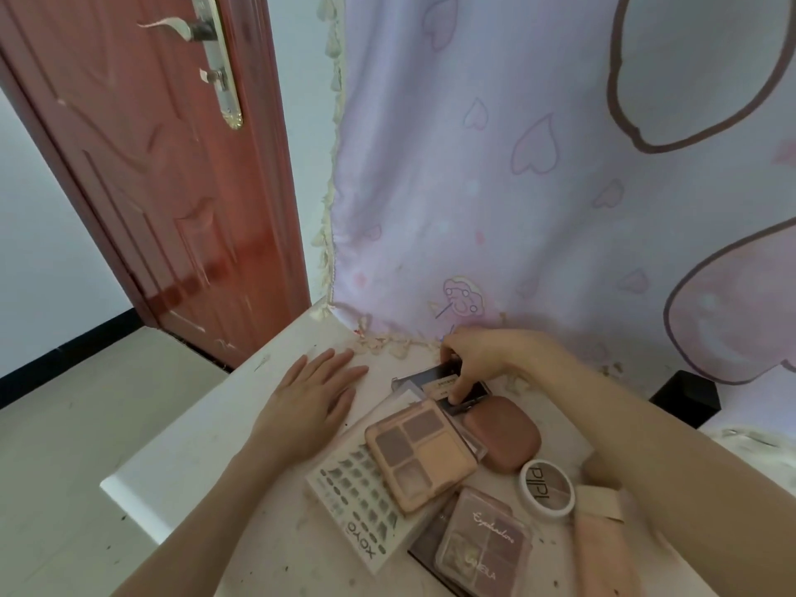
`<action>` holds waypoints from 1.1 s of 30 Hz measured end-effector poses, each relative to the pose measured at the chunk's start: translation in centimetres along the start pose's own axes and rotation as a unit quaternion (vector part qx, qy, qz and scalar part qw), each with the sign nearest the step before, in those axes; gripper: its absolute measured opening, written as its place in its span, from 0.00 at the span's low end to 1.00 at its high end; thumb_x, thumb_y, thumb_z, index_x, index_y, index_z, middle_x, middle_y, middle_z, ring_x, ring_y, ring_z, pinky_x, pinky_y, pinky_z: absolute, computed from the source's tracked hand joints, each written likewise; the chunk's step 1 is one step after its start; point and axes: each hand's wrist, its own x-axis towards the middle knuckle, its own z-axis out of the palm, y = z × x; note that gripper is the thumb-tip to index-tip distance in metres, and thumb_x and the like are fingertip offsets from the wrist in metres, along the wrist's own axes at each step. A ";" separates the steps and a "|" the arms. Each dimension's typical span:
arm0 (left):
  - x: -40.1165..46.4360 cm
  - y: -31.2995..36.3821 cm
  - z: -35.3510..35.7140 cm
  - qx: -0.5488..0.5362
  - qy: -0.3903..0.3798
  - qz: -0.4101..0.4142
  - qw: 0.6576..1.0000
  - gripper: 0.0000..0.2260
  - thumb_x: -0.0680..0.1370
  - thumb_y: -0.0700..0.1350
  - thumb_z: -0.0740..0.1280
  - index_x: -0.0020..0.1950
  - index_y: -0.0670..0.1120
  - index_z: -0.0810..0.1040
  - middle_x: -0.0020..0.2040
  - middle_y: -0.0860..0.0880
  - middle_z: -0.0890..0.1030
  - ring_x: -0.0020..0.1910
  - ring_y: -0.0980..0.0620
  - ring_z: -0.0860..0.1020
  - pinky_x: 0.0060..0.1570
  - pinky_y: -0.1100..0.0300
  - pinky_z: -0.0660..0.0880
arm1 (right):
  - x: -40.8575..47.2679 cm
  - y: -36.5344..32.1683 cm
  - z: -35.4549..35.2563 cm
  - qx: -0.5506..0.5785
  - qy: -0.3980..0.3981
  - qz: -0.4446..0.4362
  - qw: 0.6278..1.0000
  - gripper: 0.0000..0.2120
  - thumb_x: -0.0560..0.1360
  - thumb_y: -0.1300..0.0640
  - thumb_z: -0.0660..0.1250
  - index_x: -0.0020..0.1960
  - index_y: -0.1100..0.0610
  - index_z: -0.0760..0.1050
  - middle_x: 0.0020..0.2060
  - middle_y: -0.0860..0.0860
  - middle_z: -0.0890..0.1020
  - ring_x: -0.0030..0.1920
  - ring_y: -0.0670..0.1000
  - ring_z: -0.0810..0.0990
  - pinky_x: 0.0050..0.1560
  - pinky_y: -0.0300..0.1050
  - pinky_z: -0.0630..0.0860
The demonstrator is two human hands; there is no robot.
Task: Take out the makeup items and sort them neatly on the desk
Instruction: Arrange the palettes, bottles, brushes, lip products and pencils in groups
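So the makeup is all bunched at the right half of the white worktop (185,445). Right hand (478,364) is curled over a dark flat palette (435,377) at about 12 o'clock of the pile, fingertips pinching its edges; most of it is hidden under the hand. Left hand (314,398) lies flat, fingers spread, at 9 o'clock. Peach four-pan palette (420,454) sits on the XOYO nail sheet (362,493), pink compact (502,433) just beside. The tube (598,540) at 4 o'clock is half covered by the forearm, and the Eyeshadow palette (484,549) is cut off by the bottom edge.
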 end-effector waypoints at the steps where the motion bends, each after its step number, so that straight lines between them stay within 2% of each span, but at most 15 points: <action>1: 0.0 0.0 0.0 0.000 0.002 0.000 1.000 0.19 0.81 0.54 0.48 0.72 0.61 0.60 0.75 0.59 0.57 0.74 0.60 0.51 0.72 0.61 0.40 | -0.1 -0.1 0.0 0.000 0.000 0.001 1.000 0.31 0.66 0.49 0.76 0.64 0.56 0.68 0.61 0.53 0.72 0.58 0.53 0.72 0.58 0.49 0.72; 5: 0.0 0.0 0.0 -0.006 0.006 -0.002 1.000 0.18 0.81 0.53 0.49 0.72 0.60 0.61 0.75 0.59 0.58 0.74 0.60 0.52 0.71 0.61 0.41 | -0.8 -0.4 0.3 -0.017 0.013 -0.027 0.999 0.34 0.69 0.50 0.73 0.71 0.50 0.63 0.65 0.54 0.65 0.66 0.55 0.65 0.65 0.52 0.67; 10: -0.1 0.2 0.1 0.000 0.002 -0.010 1.000 0.18 0.82 0.53 0.49 0.72 0.60 0.61 0.75 0.59 0.58 0.74 0.60 0.51 0.72 0.60 0.42 | -1.7 -0.2 1.0 -0.069 -0.018 -0.029 0.997 0.39 0.69 0.45 0.72 0.74 0.48 0.57 0.68 0.54 0.62 0.69 0.57 0.61 0.68 0.54 0.64; 14: -0.1 0.3 0.0 -0.001 0.000 -0.011 1.000 0.18 0.82 0.53 0.48 0.72 0.61 0.60 0.75 0.59 0.57 0.74 0.60 0.51 0.72 0.60 0.41 | -1.7 -0.7 1.2 -0.087 0.003 -0.031 0.996 0.34 0.67 0.46 0.73 0.69 0.51 0.64 0.64 0.54 0.65 0.65 0.56 0.65 0.63 0.53 0.68; 19: -0.1 0.3 -0.1 -0.015 -0.005 -0.009 1.000 0.18 0.82 0.52 0.49 0.72 0.61 0.60 0.75 0.59 0.57 0.74 0.60 0.50 0.72 0.59 0.41 | -2.3 0.0 0.8 -0.066 0.055 -0.041 0.995 0.28 0.66 0.49 0.74 0.61 0.56 0.68 0.57 0.53 0.70 0.57 0.52 0.69 0.53 0.46 0.69; 22: -0.1 0.4 -0.1 -0.024 -0.006 -0.011 1.000 0.18 0.81 0.52 0.49 0.72 0.62 0.60 0.74 0.60 0.56 0.74 0.61 0.49 0.72 0.59 0.40 | -3.2 1.1 0.4 -0.018 0.103 -0.016 0.994 0.21 0.65 0.52 0.73 0.52 0.55 0.68 0.51 0.52 0.74 0.48 0.50 0.73 0.45 0.43 0.69; 24: -0.1 0.5 -0.1 -0.033 -0.005 -0.019 0.999 0.18 0.81 0.52 0.50 0.71 0.62 0.60 0.74 0.61 0.56 0.74 0.62 0.49 0.72 0.60 0.40 | -3.7 1.6 0.1 0.035 0.130 0.004 0.991 0.20 0.65 0.51 0.74 0.50 0.55 0.69 0.48 0.51 0.76 0.44 0.50 0.74 0.42 0.44 0.72; 28: 0.2 0.4 -0.5 -0.058 -0.014 -0.028 0.998 0.18 0.81 0.51 0.52 0.70 0.62 0.63 0.74 0.62 0.57 0.73 0.63 0.50 0.72 0.60 0.41 | -4.9 1.4 -0.8 0.207 0.202 0.017 0.957 0.18 0.64 0.45 0.73 0.47 0.50 0.70 0.40 0.45 0.77 0.34 0.40 0.76 0.30 0.32 0.69; 30: 0.5 0.4 -0.8 -0.081 -0.023 -0.034 0.996 0.17 0.80 0.50 0.54 0.69 0.61 0.65 0.73 0.62 0.59 0.73 0.62 0.51 0.72 0.59 0.42 | -5.6 0.4 -1.1 0.301 0.243 0.003 0.922 0.15 0.64 0.42 0.71 0.43 0.49 0.73 0.35 0.44 0.81 0.30 0.38 0.77 0.33 0.34 0.71; 31: 0.6 0.5 -1.0 -0.094 -0.030 -0.040 0.994 0.17 0.80 0.49 0.55 0.68 0.60 0.66 0.73 0.61 0.60 0.73 0.62 0.52 0.72 0.59 0.43 | -5.8 -0.2 -1.2 0.339 0.265 -0.002 0.903 0.15 0.64 0.39 0.70 0.42 0.50 0.75 0.34 0.46 0.82 0.31 0.41 0.79 0.36 0.40 0.74; 33: 1.0 0.9 -1.9 -0.149 -0.046 -0.056 0.986 0.16 0.81 0.47 0.56 0.68 0.55 0.69 0.73 0.57 0.63 0.73 0.58 0.57 0.72 0.58 0.48 | -6.3 -1.5 -1.3 0.382 0.303 -0.004 0.873 0.21 0.63 0.36 0.67 0.43 0.53 0.79 0.37 0.51 0.84 0.38 0.50 0.83 0.45 0.51 0.78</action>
